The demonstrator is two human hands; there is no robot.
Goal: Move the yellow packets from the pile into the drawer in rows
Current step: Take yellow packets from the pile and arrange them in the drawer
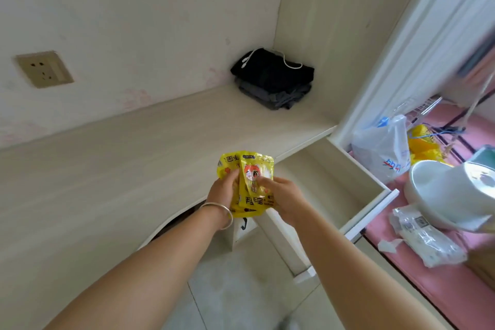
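Note:
A small stack of yellow packets (255,177) with a cartoon print is held upright between both hands, above the desk's front edge. My left hand (222,191), with a silver bangle on the wrist, grips the stack's left side. My right hand (281,195) pinches the front packet, thumb across its face. Just right of the hands, the pale wooden drawer (372,182) stands pulled out, and what shows of its inside is bare. No pile of packets is in view.
A pale desk top (134,169) runs along the wall, with folded dark clothes (276,80) in its far corner. A wall socket (44,68) sits at left. At right, a pink surface holds a plastic bag (380,147), a white appliance (450,193) and a clear packet (426,238).

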